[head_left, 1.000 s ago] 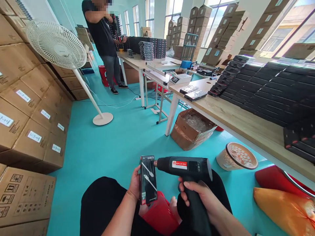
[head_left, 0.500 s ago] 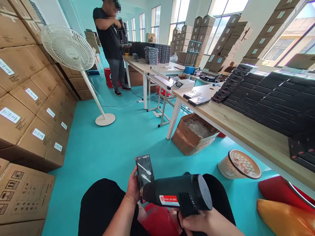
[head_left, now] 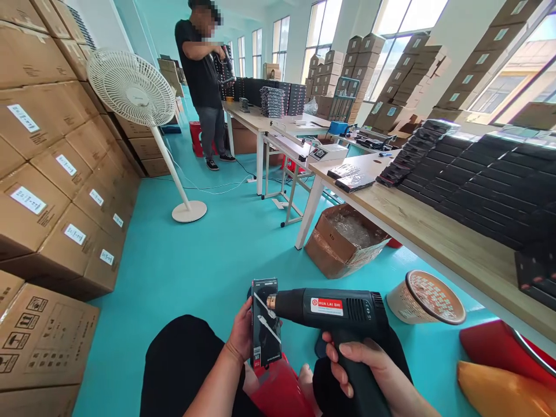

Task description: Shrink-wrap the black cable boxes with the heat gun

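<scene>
Heat gun's nozzle trained on a hand-held cable box

The left hand (head_left: 241,330) grips a black cable box (head_left: 266,344) by its left long edge, thumb along the side; the other fingers are mostly hidden behind it, so how they are set cannot be told. The right hand (head_left: 360,362) has its fingers curled around the handle of a black heat gun (head_left: 328,307) labelled "HUA LAI SHI", thumb laid across the back of the grip. The metal nozzle (head_left: 271,302) points at the upper face of the cable box, over its printed white connectors; whether it touches cannot be told.

The cable box is held nearly upright between the person's black-clad knees, just above a red plastic surface (head_left: 278,391). Right of the cable box, past the heat gun, are a patterned wastebasket (head_left: 402,301) and an orange bag (head_left: 495,385). Beyond the cable box, to the right, an open carton (head_left: 332,246) of clear film sits partly under a wooden table (head_left: 417,217), which carries stacked black boxes (head_left: 473,176) and two film-wrapped packs (head_left: 354,181). Left of the cable box and farther off are a white pedestal fan (head_left: 138,95) and stacked labelled cartons (head_left: 56,168); well beyond it, a co-worker (head_left: 200,69) stands by another table (head_left: 249,116).
</scene>
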`<action>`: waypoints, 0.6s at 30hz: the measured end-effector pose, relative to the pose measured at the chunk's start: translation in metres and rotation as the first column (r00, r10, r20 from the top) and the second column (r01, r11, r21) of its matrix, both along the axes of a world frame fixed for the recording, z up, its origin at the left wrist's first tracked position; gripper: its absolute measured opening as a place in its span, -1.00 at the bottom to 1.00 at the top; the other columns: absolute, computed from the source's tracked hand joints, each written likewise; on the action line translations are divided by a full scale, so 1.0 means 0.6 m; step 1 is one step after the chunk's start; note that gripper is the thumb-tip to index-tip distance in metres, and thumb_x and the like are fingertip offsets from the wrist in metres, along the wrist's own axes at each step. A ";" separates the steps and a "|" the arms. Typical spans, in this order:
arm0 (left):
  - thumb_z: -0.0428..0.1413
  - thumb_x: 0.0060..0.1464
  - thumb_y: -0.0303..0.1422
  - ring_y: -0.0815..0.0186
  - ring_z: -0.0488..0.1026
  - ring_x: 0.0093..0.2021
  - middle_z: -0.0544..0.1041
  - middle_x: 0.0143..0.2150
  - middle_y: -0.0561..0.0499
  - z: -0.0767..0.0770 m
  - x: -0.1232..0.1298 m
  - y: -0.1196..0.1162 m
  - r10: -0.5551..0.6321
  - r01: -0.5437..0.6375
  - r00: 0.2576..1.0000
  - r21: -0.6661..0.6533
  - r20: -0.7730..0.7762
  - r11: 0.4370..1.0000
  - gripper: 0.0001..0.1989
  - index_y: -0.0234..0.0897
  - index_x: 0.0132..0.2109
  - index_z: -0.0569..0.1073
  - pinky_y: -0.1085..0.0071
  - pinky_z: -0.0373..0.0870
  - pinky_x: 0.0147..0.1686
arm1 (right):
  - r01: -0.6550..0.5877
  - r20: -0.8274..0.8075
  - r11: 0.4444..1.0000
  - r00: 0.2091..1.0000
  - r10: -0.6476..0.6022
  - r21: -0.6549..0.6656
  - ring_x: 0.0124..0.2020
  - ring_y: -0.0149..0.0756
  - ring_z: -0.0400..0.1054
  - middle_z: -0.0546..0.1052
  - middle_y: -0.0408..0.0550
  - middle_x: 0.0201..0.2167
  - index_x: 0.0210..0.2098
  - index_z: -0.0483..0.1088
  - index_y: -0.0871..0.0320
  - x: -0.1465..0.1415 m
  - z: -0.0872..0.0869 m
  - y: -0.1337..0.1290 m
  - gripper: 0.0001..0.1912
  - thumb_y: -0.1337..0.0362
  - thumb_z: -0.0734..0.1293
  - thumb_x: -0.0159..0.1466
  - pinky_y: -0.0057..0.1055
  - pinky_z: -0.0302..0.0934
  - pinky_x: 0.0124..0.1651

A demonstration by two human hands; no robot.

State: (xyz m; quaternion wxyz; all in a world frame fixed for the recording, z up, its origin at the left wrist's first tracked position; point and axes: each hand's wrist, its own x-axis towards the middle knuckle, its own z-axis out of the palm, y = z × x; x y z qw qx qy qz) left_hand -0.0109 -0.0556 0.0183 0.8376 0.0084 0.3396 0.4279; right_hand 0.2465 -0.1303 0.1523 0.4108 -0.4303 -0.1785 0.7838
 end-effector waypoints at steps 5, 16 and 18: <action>0.07 0.18 -0.06 -0.03 0.63 -0.22 0.67 -0.25 -0.27 0.014 0.010 -0.001 -0.004 0.004 1.000 -0.006 0.005 1.000 -0.55 -0.40 -0.15 0.58 0.04 0.51 -0.08 | 0.125 0.111 0.991 0.985 -0.129 0.037 -0.51 -0.39 0.31 0.48 -0.09 -0.41 -0.20 0.55 0.24 0.004 0.017 0.016 -0.66 0.20 0.51 0.07 -0.47 0.23 -0.50; 0.01 0.18 -0.06 -0.05 0.61 -0.14 0.65 -0.28 -0.21 0.002 0.005 0.007 0.031 -0.033 0.999 0.063 0.041 0.997 -0.51 -0.38 -0.05 0.58 0.05 0.52 -0.09 | -0.200 0.481 0.976 0.866 0.135 0.086 -0.51 -0.24 0.36 0.47 -0.14 -0.60 -0.21 0.52 0.18 -0.011 0.030 -0.014 -0.62 0.03 0.46 0.13 -0.27 0.29 -0.36; -0.01 0.24 -0.08 -0.02 0.60 -0.10 0.65 -0.23 -0.19 -0.009 0.001 0.006 0.071 -0.071 0.997 0.059 -0.004 0.996 -0.55 -0.35 -0.04 0.57 0.10 0.53 -0.07 | -0.327 0.501 0.944 0.824 0.266 0.037 -0.45 -0.15 0.43 0.53 -0.06 -0.52 -0.24 0.54 0.15 -0.007 0.028 -0.027 -0.64 0.01 0.50 0.11 -0.20 0.35 -0.32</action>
